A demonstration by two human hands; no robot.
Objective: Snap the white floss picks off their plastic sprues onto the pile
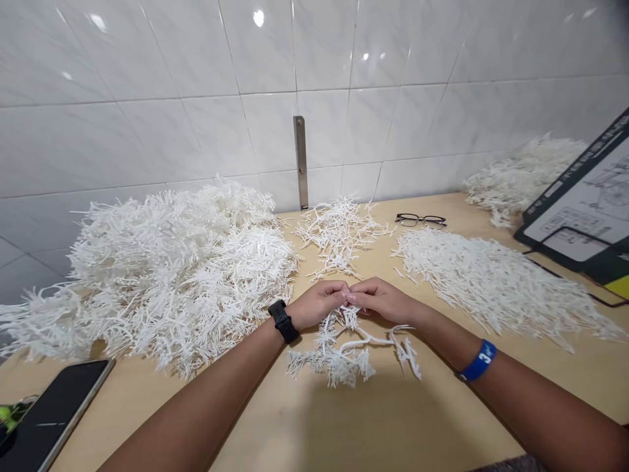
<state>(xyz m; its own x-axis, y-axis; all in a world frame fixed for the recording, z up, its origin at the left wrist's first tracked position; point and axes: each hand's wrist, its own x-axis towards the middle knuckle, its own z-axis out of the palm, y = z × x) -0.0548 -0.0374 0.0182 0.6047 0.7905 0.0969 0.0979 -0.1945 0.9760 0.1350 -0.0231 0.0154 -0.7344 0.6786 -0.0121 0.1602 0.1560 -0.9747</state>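
Observation:
My left hand and my right hand meet at the middle of the table, fingertips pinched together. Between them they grip a white branched plastic piece, whose thin frilly twigs hang toward me under the hands. The exact spot where the fingers close on it is hidden. Just beyond the hands lies a small loose pile of white twigs. To the left rises a large heap of white frilly branches. On the right spreads a flatter pile of small white pieces.
Black-framed glasses lie near the tiled wall. A phone rests at the front left beside a green item. A dark printed board leans at the right, with another white heap behind it. A metal bracket is fixed to the wall.

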